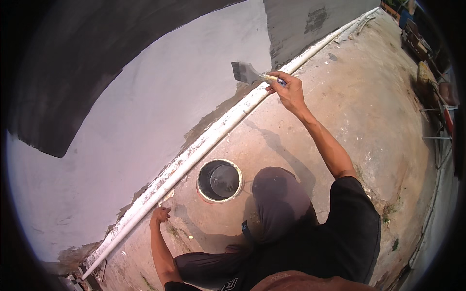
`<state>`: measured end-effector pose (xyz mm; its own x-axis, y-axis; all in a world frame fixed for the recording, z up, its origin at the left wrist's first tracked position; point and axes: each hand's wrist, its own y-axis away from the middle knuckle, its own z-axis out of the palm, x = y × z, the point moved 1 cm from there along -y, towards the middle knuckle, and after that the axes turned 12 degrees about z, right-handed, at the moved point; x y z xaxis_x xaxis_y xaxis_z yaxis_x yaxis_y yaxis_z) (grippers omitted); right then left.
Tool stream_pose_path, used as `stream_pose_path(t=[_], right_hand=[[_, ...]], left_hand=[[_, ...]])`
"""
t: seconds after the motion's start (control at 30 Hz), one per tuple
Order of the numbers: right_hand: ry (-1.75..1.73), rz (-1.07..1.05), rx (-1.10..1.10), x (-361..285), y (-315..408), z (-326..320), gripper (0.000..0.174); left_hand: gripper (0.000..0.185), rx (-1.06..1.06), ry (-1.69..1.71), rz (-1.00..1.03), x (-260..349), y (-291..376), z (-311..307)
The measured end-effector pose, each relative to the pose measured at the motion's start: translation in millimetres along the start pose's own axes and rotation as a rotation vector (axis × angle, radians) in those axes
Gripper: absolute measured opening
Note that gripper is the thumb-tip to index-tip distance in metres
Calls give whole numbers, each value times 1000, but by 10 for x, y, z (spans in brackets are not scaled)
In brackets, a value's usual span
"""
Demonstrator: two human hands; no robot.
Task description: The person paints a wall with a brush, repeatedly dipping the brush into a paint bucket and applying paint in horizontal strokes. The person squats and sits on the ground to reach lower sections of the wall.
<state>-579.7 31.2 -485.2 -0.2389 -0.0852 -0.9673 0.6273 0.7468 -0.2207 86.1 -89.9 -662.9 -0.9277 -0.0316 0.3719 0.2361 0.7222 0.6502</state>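
Note:
My right hand (287,90) grips the handle of a wide flat paintbrush (248,73), its dark bristles pointing left towards the wall. Whether the bristles touch the wall I cannot tell. Behind the brush is the wall (153,94), pale grey in the middle, with dark grey coating on its upper left and right parts. My left hand (160,215) holds nothing, its fingers loosely bent beside the white pipe. On the ground between my hands stands a round bucket (239,186) with dark grey liquid (225,180) in it.
A long white pipe (204,157) runs along the foot of the wall. The concrete ground (367,120) has stains and small debris. My bent knee (278,196) is close to the bucket's right. Several objects, including a red one (447,120), line the far right edge.

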Motion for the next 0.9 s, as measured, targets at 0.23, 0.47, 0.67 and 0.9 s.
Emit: stream_pose_path(t=[0.23, 0.47, 0.67, 0.9], right_hand=[[235, -294, 655, -285, -1663, -607, 24], [421, -414, 851, -485, -2328, -347, 21], [343, -561, 582, -607, -1749, 315, 19], [-97, -514, 58, -839, -1145, 643, 18]], left_hand=[[46, 55, 13, -40, -63, 159, -92], [41, -65, 132, -149, -161, 196, 168], [37, -110, 182, -169, -221, 115, 241], [36, -109, 199, -98, -188, 76, 252]])
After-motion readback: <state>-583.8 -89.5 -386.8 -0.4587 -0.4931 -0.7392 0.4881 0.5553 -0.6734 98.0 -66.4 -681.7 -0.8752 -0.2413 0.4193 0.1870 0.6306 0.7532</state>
